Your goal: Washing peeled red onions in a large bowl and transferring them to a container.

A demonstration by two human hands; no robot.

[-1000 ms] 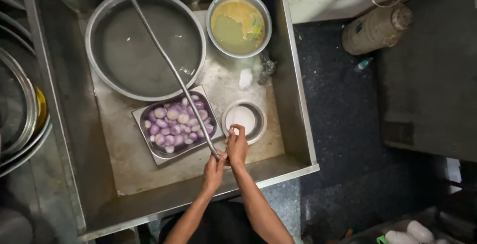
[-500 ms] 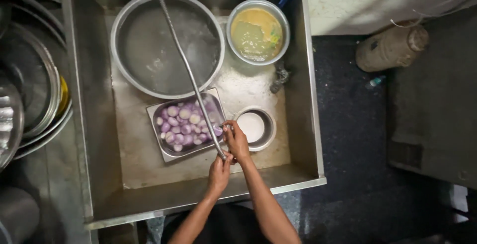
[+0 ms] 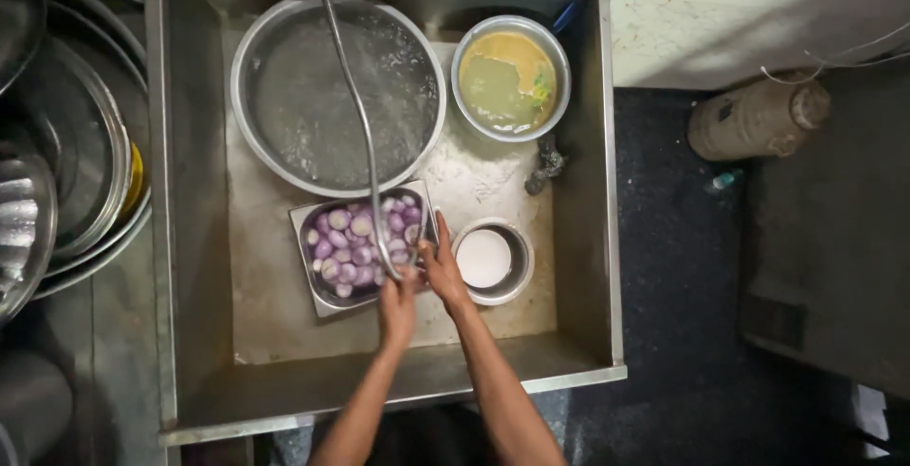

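Steel stack at far left: nested metal basins sit outside the sink, one showing a yellow edge.
Sink: deep stainless sink with a stained floor; everything in use stands inside it.
Big basin: wide round steel basin at the back left, holding greyish water with bubbles near its rim.
Hose: thin metal hose runs down from the top edge, across the big basin, and ends at the hands.
Onion tray: small rectangular steel tray just in front of the big basin, near the sink's middle.
Peeled onions: small purple onions, skinless, glossy and wet-looking, fill the tray in a single heap.
Left hand: left hand at the tray's near right corner, fingers curled at the hose end; blur hides whether they grip it.
Right hand: right hand just beside it, touching the tray's right rim, fingers fairly straight; no clear hold visible.
Progress: onions look fully peeled and mid-rinse; draining seems left.
Small bowl: round steel bowl with white contents, just right of the hands.
Back bowl: steel bowl of yellowish-green liquid.
Floor item: brownish cylinder lying on the dark floor, well apart.
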